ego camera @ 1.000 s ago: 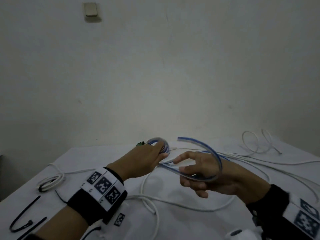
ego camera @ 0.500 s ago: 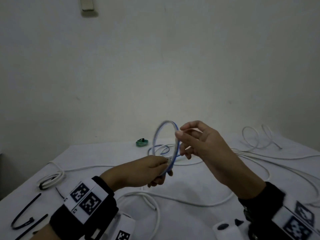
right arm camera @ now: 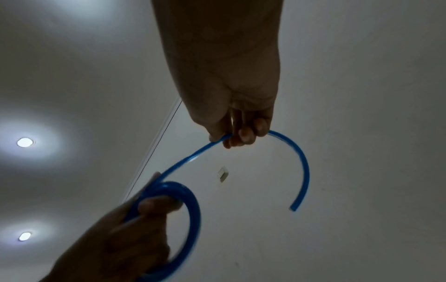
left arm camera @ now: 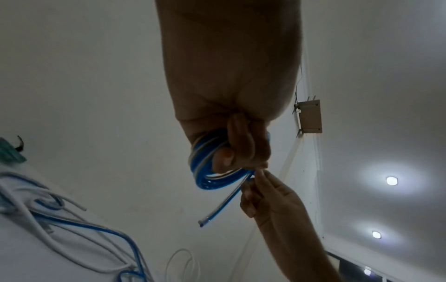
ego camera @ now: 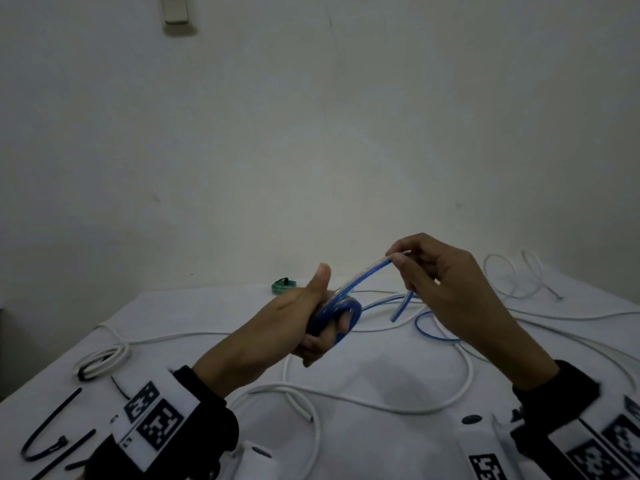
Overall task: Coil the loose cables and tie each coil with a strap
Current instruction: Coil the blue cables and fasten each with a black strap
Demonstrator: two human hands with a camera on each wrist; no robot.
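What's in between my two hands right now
A short span of the blue cable runs from the coil gripped in your left hand up to your right hand, which pinches it near its free end; the head view shows it.

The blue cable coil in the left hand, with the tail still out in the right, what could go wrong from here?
1. The blue cable coil sits in the left hand with no strap on it; if that grip eases, the loops may spring open.
2. The right hand pinches only the free tail, which could flick loose.
3. The black straps lie at the table's near left edge, away from both busy hands.
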